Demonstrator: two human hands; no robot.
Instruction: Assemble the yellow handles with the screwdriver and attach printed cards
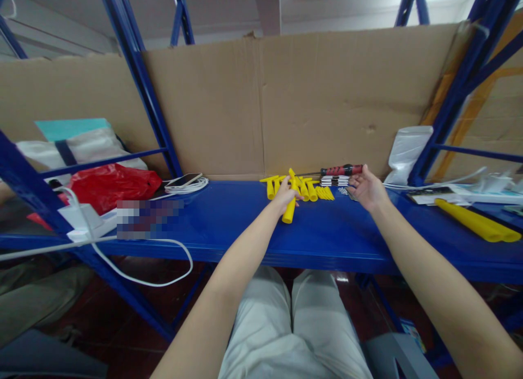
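A cardboard panel point(204, 107) stands along the far side of the blue counter point(229, 215), with the person's two hands reaching in over the near edge. The left hand point(285, 196) is closed around a yellow tool point(288, 213), thumb and fingers bent about its middle. The right hand point(371, 188) is half curled, its thumb close to the right end of a screwdriver point(341, 170); whether it grips anything, I cannot tell

The yellow tool looks like stiff, light plastic, hardly fragile, though its smooth round handle could slip or roll in loose fingers. The best hold is probably around the handle, just below the narrower far end

It lies within the left hand, above the counter, its thick end toward the near edge, and well to the left of the right hand. Between the hands sit similar yellow pieces point(312, 193), a stack of pale strips point(333, 181), thin yellow flats point(325, 193) and, just beside the right fingertips, small metal bits point(342, 191)
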